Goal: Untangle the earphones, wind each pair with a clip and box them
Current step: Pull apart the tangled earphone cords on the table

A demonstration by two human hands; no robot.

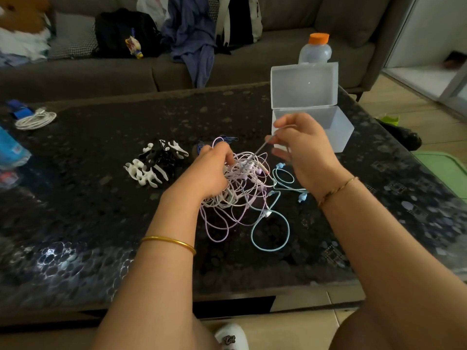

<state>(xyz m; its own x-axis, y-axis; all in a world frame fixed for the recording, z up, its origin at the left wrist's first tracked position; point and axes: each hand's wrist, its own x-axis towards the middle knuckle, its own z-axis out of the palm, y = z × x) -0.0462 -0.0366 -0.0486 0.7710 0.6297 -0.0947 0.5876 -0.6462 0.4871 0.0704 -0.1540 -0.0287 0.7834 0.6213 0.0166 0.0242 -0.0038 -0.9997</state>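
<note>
Mid-surface: left hand [211,170] fingers clamped on earphone tangle [240,190]; right hand [303,147] fingers pinch one strand, lifted above it.

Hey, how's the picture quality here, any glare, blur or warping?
Head view: dim room; glare patch on the table at lower left; wide-angle bending at the edges; right hand slightly motion-blurred, cable tangle fairly sharp.

the word "cat", in looping script, can be read on a white slipper [231,337] at the bottom edge of the frame. print on the blue packet [11,150] at far left is too blurred to read.
</note>
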